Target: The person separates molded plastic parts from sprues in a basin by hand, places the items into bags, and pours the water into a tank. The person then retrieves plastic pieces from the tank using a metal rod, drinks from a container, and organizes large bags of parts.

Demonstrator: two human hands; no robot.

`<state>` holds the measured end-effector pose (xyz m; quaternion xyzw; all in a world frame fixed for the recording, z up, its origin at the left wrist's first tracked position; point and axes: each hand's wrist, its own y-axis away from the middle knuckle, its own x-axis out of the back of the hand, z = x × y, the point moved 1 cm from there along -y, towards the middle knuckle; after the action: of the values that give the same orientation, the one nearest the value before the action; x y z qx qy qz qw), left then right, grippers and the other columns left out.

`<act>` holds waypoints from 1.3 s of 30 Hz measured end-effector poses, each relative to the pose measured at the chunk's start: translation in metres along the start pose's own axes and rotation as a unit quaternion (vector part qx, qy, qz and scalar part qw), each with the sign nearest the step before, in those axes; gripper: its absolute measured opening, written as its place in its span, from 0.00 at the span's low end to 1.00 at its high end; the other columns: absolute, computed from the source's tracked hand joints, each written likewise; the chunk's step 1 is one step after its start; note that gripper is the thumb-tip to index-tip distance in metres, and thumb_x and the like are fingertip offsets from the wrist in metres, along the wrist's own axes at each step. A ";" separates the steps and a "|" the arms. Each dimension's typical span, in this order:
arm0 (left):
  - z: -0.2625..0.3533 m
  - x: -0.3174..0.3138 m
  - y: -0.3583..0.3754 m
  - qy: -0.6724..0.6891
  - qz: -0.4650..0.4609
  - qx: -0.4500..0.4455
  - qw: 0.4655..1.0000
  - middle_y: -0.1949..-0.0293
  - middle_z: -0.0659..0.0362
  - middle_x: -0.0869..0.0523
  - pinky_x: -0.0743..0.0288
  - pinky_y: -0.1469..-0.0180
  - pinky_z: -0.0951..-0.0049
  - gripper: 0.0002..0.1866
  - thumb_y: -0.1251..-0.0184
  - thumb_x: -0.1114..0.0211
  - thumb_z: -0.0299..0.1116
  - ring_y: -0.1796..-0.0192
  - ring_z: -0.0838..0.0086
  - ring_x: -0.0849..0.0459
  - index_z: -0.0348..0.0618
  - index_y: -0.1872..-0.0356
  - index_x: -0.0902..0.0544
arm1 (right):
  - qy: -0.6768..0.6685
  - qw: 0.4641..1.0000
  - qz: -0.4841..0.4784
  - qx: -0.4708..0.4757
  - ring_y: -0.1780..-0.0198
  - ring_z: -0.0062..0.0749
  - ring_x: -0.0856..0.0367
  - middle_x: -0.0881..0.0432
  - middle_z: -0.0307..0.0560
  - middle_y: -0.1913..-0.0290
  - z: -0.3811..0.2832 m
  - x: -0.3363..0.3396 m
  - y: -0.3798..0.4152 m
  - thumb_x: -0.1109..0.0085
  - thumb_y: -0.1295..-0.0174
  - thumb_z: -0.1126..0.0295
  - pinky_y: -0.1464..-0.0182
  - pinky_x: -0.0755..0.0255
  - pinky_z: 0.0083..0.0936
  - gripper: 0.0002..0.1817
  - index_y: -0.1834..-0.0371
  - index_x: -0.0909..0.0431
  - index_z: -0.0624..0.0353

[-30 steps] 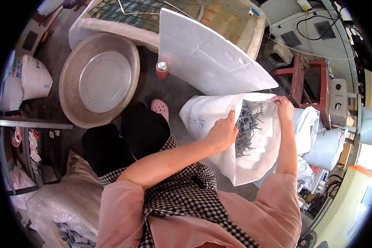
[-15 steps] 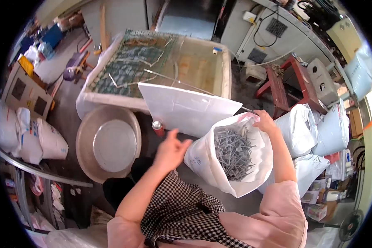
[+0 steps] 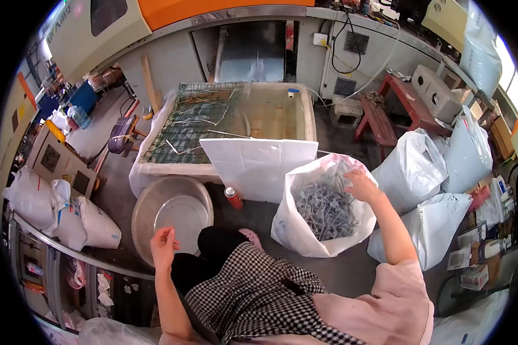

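A white sack (image 3: 288,230) stands open in front of me, with many thin grey plastic pieces (image 3: 325,210) inside. My right hand (image 3: 361,185) is over the sack's right inner side, above the pieces, fingers spread and nothing seen in them. On the left, my left hand (image 3: 164,247) is raised over the near edge of a large round basin (image 3: 139,213). Its fingers are curled together, and what they hold, if anything, is too small to make out. A white board (image 3: 259,167) leans behind the sack, and a red spray can (image 3: 233,198) stands beside it.
Behind the board is a water tank (image 3: 311,123) partly covered by green netting (image 3: 195,115). Filled white sacks (image 3: 411,169) stand at the right, others (image 3: 98,221) at the left. A red stool (image 3: 408,106) is at the back right. A metal rail (image 3: 121,270) runs at the lower left.
My left hand has moved left, from beside the sack to over the basin. My right hand has come off the sack's rim to above the pieces. The view has tilted up.
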<state>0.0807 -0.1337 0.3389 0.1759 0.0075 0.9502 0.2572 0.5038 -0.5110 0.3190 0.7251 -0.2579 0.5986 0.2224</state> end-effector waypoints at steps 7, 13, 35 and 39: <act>0.005 -0.001 0.020 -0.011 -0.014 -0.026 1.000 0.72 0.59 0.21 0.28 0.75 0.80 0.08 0.35 0.44 0.29 0.75 0.79 0.23 0.35 0.61 0.22 | -0.022 1.000 -0.011 0.014 0.49 0.51 0.26 0.26 0.60 0.53 -0.008 0.007 0.016 0.36 0.51 0.65 0.48 0.31 0.38 0.25 0.48 0.27 0.60; 0.018 -0.015 0.014 -0.030 -0.022 -0.037 0.999 0.72 0.60 0.21 0.28 0.74 0.80 0.08 0.35 0.43 0.30 0.74 0.79 0.23 0.35 0.62 0.22 | -0.024 0.998 0.042 0.045 0.54 0.51 0.23 0.23 0.59 0.57 0.014 -0.005 -0.002 0.43 0.46 0.68 0.49 0.31 0.38 0.16 0.54 0.24 0.60; 0.003 -0.166 -0.202 -0.021 -0.077 0.005 0.997 0.73 0.62 0.20 0.28 0.75 0.81 0.08 0.37 0.41 0.31 0.74 0.81 0.23 0.36 0.62 0.20 | 0.204 0.904 -0.362 -0.100 0.57 0.44 0.19 0.18 0.52 0.60 0.164 -0.199 -0.291 0.33 0.55 0.62 0.56 0.25 0.36 0.16 0.63 0.17 0.57; -0.008 -0.169 -0.207 -0.012 -0.058 0.025 0.998 0.72 0.61 0.20 0.28 0.74 0.81 0.09 0.36 0.42 0.30 0.72 0.80 0.21 0.35 0.61 0.20 | 0.189 0.872 -0.417 -0.174 0.52 0.46 0.22 0.21 0.55 0.54 0.160 -0.202 -0.296 0.37 0.49 0.60 0.53 0.27 0.37 0.18 0.57 0.20 0.58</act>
<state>0.3143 -0.0369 0.2536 0.1931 0.0383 0.9310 0.3073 0.7833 -0.3627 0.0866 0.5882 0.0155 0.5213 0.6181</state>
